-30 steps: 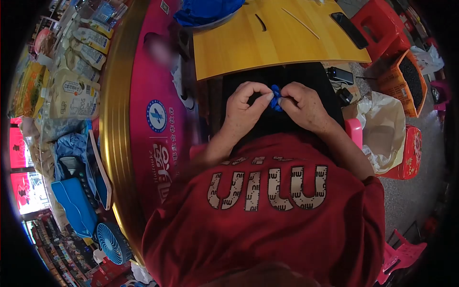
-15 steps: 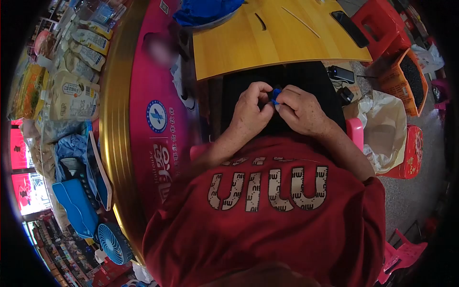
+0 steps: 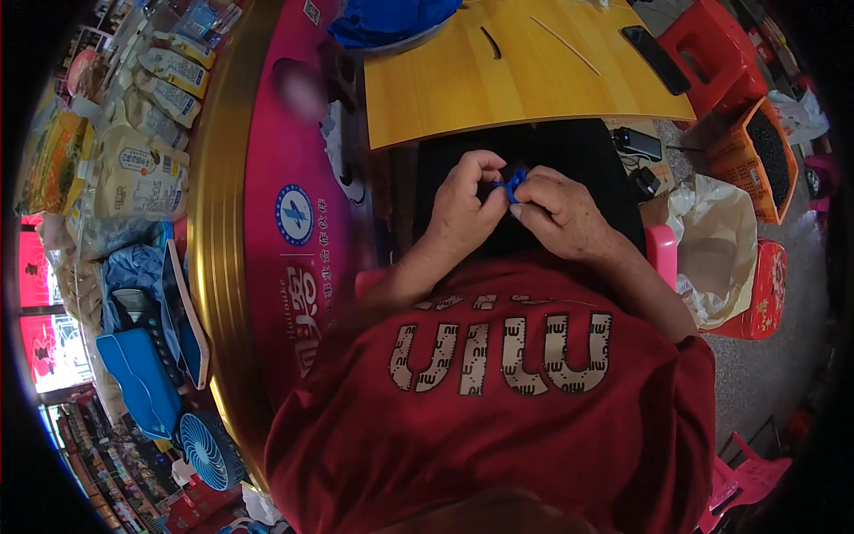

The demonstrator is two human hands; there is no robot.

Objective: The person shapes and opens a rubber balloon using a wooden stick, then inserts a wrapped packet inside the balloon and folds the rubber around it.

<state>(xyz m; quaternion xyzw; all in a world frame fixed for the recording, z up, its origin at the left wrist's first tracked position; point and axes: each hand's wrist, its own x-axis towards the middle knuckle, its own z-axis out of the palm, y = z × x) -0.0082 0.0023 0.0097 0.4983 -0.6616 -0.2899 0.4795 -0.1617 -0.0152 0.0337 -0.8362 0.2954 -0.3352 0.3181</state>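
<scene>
Blue piece point(image 3: 513, 185): small, bunched; held between both hands over the lap point(image 3: 569, 147); finer form cannot be made out.
Blue piece, risk: judged easily dropped into the lap if either pinch is loosened; could be twisted or strained by uneven pulling; sight of it partly blocked by the fingers.
Left hand point(image 3: 467, 200): piece lies at 2 o'clock, at the tips; thumb and forefinger almost closed on it, narrow gap left behind.
Right hand point(image 3: 562, 205): piece lies at 10 o'clock; thumb and forefinger pressed together on it; other fingers partly hidden.
Table point(image 3: 525, 98): at 12 o'clock; stick point(image 3: 567, 45) and phone point(image 3: 656, 60) borne.
Bag point(image 3: 707, 240): at 4 o'clock.
</scene>
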